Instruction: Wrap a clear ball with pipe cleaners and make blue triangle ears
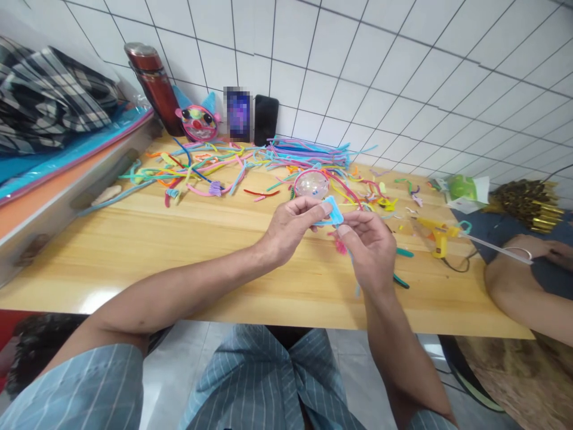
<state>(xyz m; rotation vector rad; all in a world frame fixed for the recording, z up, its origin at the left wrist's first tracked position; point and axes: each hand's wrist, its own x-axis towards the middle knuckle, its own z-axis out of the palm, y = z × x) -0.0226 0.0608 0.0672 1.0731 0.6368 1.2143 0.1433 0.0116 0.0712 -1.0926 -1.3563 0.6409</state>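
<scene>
Between my two hands is a light-blue pipe-cleaner piece (333,211), folded into a flat, roughly triangular shape. My left hand (292,229) pinches it from the left with thumb and fingers. On its lower right corner, my right hand (370,246) closes thumb and fingertips; a thin blue strand hangs down below that hand. Just behind the piece lies a clear round ball (311,183) with a pink rim, partly covered by my left fingers. A pink fuzzy bit (340,243) shows on the table under my hands.
Loose coloured pipe cleaners (308,154) spread along the back. A pink-rimmed face ornament (199,123), red thermos (154,89) and black phone (265,119) stand by the wall. Right are a yellow glue gun (439,236), green-handled tool (401,280) and another person's arm (514,286).
</scene>
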